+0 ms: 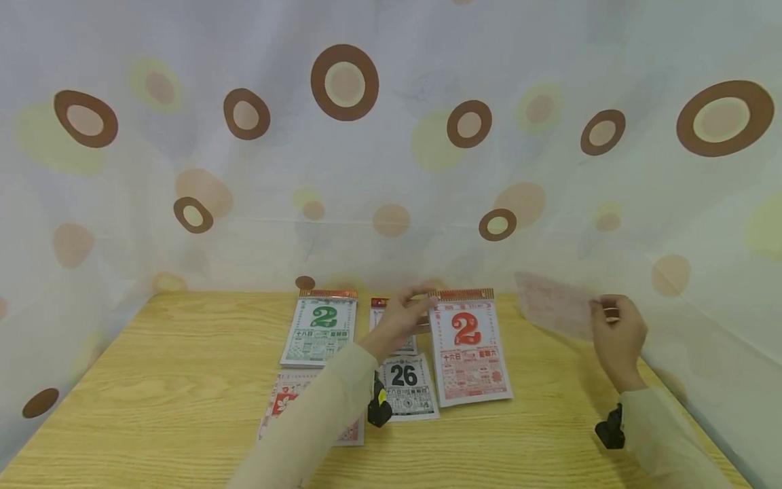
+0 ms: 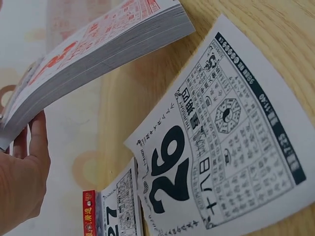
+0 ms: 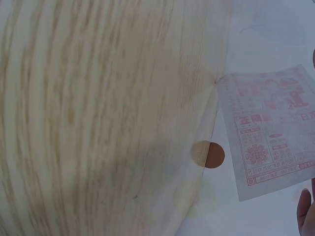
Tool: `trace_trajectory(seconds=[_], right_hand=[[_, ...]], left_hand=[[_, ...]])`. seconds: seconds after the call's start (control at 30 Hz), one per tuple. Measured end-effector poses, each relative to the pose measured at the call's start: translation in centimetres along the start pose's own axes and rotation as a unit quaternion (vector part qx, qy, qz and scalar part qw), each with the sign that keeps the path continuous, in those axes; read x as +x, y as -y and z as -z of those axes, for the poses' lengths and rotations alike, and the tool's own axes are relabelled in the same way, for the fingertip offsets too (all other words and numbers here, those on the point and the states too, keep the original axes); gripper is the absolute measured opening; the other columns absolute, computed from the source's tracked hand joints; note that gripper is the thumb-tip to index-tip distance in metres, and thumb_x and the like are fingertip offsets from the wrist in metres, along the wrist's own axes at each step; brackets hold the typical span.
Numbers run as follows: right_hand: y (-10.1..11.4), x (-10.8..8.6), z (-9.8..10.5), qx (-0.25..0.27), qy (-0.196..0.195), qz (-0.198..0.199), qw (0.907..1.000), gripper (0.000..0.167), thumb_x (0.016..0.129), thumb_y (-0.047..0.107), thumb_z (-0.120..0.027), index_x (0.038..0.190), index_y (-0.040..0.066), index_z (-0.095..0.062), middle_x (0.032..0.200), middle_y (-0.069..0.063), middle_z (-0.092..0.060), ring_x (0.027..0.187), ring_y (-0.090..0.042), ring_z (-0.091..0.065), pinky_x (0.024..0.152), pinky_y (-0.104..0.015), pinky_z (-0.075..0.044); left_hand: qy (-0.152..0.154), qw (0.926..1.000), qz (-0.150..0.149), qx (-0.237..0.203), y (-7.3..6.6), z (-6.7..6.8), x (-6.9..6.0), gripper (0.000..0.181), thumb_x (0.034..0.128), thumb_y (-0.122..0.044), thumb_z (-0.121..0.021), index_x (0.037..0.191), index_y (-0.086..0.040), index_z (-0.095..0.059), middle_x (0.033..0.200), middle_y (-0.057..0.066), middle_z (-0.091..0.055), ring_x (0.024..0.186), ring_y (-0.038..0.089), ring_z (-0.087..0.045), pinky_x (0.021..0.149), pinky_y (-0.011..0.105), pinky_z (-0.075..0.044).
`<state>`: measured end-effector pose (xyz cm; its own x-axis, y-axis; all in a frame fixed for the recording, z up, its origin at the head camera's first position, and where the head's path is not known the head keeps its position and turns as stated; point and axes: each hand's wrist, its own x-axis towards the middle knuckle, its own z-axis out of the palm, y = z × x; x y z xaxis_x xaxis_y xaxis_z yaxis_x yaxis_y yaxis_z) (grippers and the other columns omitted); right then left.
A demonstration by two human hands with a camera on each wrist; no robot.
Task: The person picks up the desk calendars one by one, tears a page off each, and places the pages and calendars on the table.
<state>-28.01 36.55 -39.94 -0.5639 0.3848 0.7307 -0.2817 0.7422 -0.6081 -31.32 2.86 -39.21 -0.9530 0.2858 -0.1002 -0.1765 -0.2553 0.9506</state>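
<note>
My left hand [image 1: 400,322] grips the top left corner of a thick tear-off calendar [image 1: 469,353] with a large red 2. The pad is tilted up, and the left wrist view shows its page edges and raised lower end. My right hand [image 1: 620,336] pinches a thin calendar sheet [image 1: 552,305] by its edge, held up to the right of the pad. Red print shows through it in reverse in the right wrist view. Beneath the left wrist lies a black-printed 26 sheet [image 2: 221,132], slightly curled. A smaller red-topped calendar [image 2: 115,211] showing 27 is partly hidden by the left hand.
A calendar with a green 2 [image 1: 320,329] lies left of the left hand. Below it, a red-printed page with a flower [image 1: 284,404] is partly covered by the left forearm. The wooden table [image 1: 171,407] meets a spotted curtain [image 1: 391,170] behind and at both sides.
</note>
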Motion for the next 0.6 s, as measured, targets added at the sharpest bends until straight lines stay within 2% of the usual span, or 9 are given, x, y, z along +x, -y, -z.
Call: trace_trajectory(seconds=[0.13,0.3,0.43,0.5,0.6], right_hand=[[0.0,-0.2,0.1,0.014,0.030,0.030,0.9990,0.015,0.085,0.007,-0.062,0.092,-0.006,-0.061,0.082,0.017,-0.051,0.066,0.013,-0.043,0.059,-0.002,-0.035],[-0.1,-0.5,0.4,0.034,0.081,0.041,0.9953,0.013,0.084,0.004,-0.062,0.093,-0.005,-0.061,0.083,0.021,-0.051,0.068,0.010,-0.046,0.060,-0.004,-0.037],[-0.4,-0.7,0.6,0.030,0.130,0.051,0.9898,0.011,0.085,0.006,-0.062,0.092,-0.002,-0.061,0.082,0.020,-0.054,0.069,0.009,-0.047,0.060,-0.005,-0.039],[-0.5,-0.8,0.6,0.024,0.149,0.064,0.9865,0.009,0.084,0.006,-0.062,0.091,0.000,-0.061,0.081,0.015,-0.057,0.070,0.010,-0.047,0.060,-0.005,-0.039],[-0.7,-1.0,0.6,0.022,0.172,0.092,0.9807,0.007,0.083,0.003,-0.063,0.089,-0.001,-0.062,0.081,-0.001,-0.062,0.072,0.013,-0.047,0.061,-0.005,-0.040]], left_hand=[[-0.008,1.0000,0.003,-0.001,0.4,-0.3,0.1,0.035,0.0872,-0.018,-0.061,0.121,-0.015,-0.055,0.100,0.009,-0.063,0.081,0.019,-0.067,0.078,0.037,-0.056],[-0.020,0.9998,0.007,0.000,0.8,-0.4,0.3,0.035,0.0870,-0.019,-0.062,0.121,-0.015,-0.055,0.099,0.008,-0.063,0.077,0.017,-0.067,0.076,0.035,-0.056],[-0.022,0.9996,0.011,0.014,1.0,-0.4,0.3,0.036,0.0877,-0.021,-0.061,0.122,-0.016,-0.054,0.102,0.009,-0.063,0.080,0.018,-0.067,0.078,0.036,-0.056],[-0.025,0.9994,0.017,0.018,1.2,-0.3,0.3,0.037,0.0876,-0.022,-0.061,0.124,-0.017,-0.053,0.105,0.010,-0.063,0.083,0.020,-0.067,0.079,0.036,-0.055],[-0.028,0.9991,0.021,0.026,1.6,-0.1,0.4,0.040,0.0873,-0.023,-0.061,0.125,-0.016,-0.052,0.106,0.010,-0.062,0.086,0.020,-0.066,0.081,0.036,-0.055]])
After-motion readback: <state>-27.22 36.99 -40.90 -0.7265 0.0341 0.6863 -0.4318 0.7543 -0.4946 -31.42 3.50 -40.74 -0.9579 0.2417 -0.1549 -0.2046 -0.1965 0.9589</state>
